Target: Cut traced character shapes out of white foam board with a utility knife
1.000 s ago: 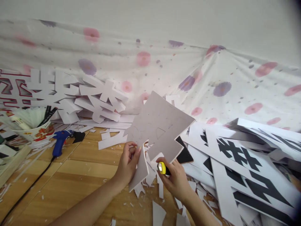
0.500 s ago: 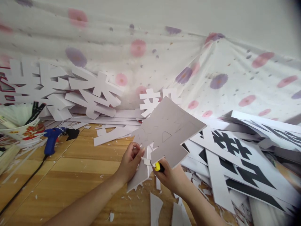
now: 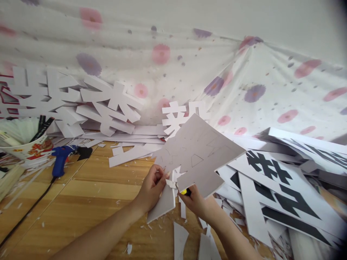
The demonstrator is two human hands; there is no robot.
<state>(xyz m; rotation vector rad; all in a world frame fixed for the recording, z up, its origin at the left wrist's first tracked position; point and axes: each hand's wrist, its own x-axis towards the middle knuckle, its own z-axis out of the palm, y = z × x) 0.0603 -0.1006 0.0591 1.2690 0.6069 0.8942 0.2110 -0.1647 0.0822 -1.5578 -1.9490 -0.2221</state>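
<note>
On a wooden floor (image 3: 89, 195) strewn with white scraps and offcuts, a person works with both bare hands near the middle of the view. Behind them a pale cloth (image 3: 244, 83) printed with pink and purple flowers hangs in folds down to the floor. Against it at the left lean white cut-out characters (image 3: 81, 101), and a smaller white cut-out (image 3: 173, 119) stands just behind the raised sheet. On the right lies a sloping heap of white boards printed with black characters (image 3: 276, 180), close beside the right forearm. At the far left sits a patterned paper tub (image 3: 29, 148) holding pens and sticks, with a blue glue gun (image 3: 61, 157) just beside it, its dark cable trailing across the floor.

The foam board (image 3: 200, 155) is held up off the floor between the two hands, tilted with its far corner high. It is greyish white, with an angular outline, notched edges and faint scored shapes on its face, one a small triangle. A long flap of it hangs down to the floor below the left hand.

The left hand (image 3: 153, 184) has its fingers pinched on the board's lower left edge. The right hand (image 3: 196, 202) has its fingers closed around a yellow utility knife (image 3: 184, 191), mostly hidden under the board's lower edge.
</note>
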